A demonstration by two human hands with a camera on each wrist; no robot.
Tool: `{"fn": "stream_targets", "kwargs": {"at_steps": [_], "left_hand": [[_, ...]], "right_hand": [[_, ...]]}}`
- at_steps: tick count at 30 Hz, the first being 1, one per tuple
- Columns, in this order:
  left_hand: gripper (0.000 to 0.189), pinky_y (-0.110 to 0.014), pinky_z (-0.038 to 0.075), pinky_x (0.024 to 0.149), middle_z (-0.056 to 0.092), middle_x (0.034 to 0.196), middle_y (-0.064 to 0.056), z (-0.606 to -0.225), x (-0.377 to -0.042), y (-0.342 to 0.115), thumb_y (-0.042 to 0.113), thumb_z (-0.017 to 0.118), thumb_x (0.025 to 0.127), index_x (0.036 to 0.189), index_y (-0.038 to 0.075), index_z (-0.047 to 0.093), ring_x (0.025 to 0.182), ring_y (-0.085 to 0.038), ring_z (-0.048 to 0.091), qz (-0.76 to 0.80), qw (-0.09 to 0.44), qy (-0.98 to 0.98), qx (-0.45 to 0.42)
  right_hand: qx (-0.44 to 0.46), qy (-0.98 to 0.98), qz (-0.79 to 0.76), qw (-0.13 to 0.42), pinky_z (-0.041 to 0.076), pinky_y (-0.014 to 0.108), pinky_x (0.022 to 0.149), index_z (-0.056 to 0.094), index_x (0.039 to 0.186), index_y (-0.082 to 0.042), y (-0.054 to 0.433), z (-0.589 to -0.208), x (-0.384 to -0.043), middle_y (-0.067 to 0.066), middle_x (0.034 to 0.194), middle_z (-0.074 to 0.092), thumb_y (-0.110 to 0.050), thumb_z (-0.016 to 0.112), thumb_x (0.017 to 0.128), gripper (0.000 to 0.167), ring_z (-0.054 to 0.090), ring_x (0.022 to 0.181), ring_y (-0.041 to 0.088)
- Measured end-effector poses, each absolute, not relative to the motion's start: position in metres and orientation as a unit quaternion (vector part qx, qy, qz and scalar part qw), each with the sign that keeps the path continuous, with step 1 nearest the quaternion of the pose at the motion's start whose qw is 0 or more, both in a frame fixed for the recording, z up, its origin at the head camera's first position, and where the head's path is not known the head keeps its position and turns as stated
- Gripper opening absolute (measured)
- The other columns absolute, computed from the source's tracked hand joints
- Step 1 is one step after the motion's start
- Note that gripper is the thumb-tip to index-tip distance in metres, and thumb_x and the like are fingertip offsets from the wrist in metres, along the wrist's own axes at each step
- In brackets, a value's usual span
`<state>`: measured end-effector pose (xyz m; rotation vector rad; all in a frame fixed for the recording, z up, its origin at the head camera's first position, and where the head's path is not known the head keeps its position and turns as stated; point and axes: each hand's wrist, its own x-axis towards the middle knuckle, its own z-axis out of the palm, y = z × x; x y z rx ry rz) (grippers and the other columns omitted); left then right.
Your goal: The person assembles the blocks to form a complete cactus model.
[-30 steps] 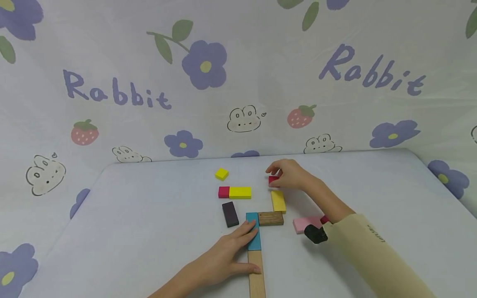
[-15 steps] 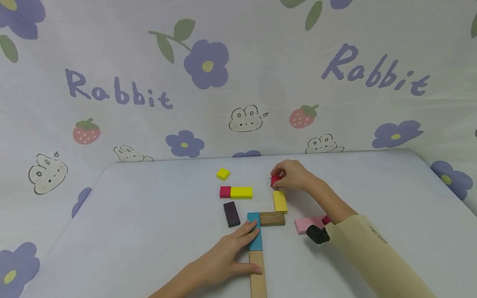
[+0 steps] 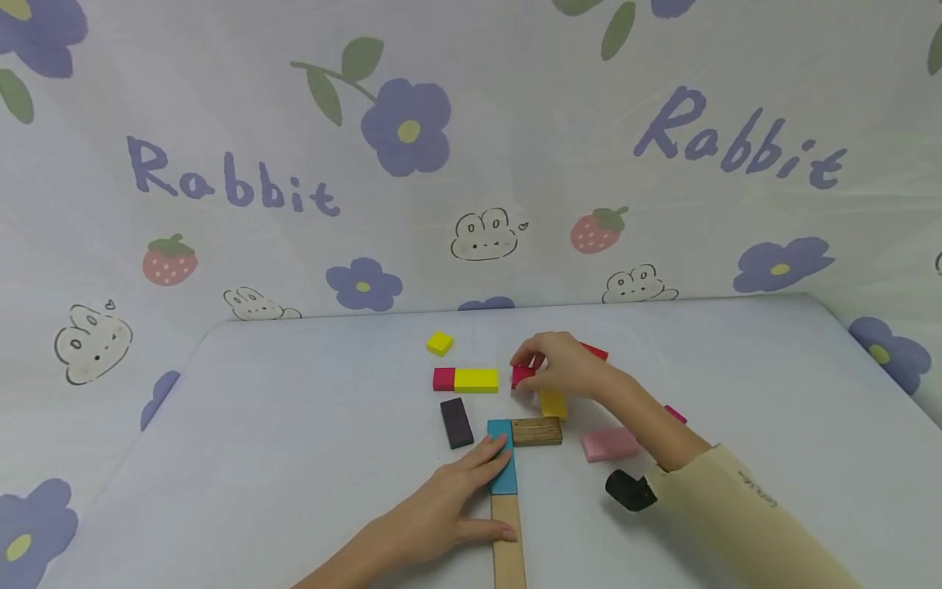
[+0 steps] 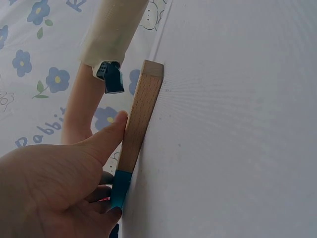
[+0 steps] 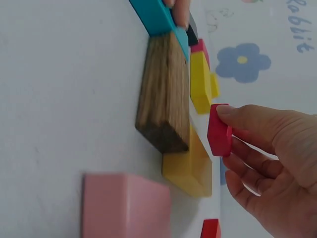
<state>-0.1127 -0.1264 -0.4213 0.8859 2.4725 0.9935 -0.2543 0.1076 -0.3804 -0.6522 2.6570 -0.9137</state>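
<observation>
My left hand rests on a row of blocks, fingertips on the blue block and thumb on the light wooden block that continues it. In the left wrist view, the thumb lies along the wooden block. My right hand pinches a small red block between thumb and fingers, just right of a yellow block. Under that hand is a darker yellow block, partly hidden. It meets the end of a dark-grained wooden block, which abuts the blue one.
Left of the row lie a black block, a red block against the yellow one, and a small yellow block. To the right are a pink block, a red block and a crimson block by the forearm.
My right hand has moved left and nearer with the small red block, from beyond the darker yellow block. The red block behind that hand now shows. My left hand stays in place.
</observation>
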Motion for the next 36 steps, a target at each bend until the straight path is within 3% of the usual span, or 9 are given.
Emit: {"fn": "stream_targets", "kwargs": {"at_steps": [9, 20, 36], "left_hand": [[0.088, -0.046, 0.031, 0.127, 0.021, 0.176, -0.002, -0.422, -0.113, -0.127, 0.047, 0.076, 0.096, 0.163, 0.005, 0.038, 0.163, -0.025, 0.019, 0.349, 0.171, 0.868, 0.310], [0.088, -0.047, 0.033, 0.125, 0.022, 0.176, -0.004, -0.421, -0.113, -0.127, 0.050, 0.074, 0.097, 0.163, 0.004, 0.038, 0.162, -0.028, 0.021, 0.345, 0.165, 0.868, 0.317], [0.088, -0.047, 0.031, 0.127, 0.021, 0.176, -0.003, -0.421, -0.113, -0.126, 0.046, 0.077, 0.095, 0.163, 0.005, 0.038, 0.163, -0.025, 0.018, 0.344, 0.171, 0.872, 0.304]], "right_hand": [[-0.230, 0.907, -0.320, 0.146, 0.062, 0.028, 0.083, 0.073, 0.125, -0.002, 0.090, -0.388, -0.241, 0.007, 0.106, 0.070, -0.012, 0.085, 0.089, 0.039, 0.062, 0.098, 0.021], [-0.246, 0.901, -0.333, 0.130, 0.063, 0.028, 0.082, 0.075, 0.122, -0.001, 0.087, -0.396, -0.237, 0.007, 0.103, 0.071, -0.011, 0.084, 0.091, 0.034, 0.063, 0.093, 0.019], [-0.241, 0.903, -0.329, 0.133, 0.062, 0.034, 0.091, 0.074, 0.122, 0.000, 0.086, -0.395, -0.227, 0.009, 0.108, 0.073, -0.015, 0.080, 0.096, 0.030, 0.064, 0.096, 0.020]]}}
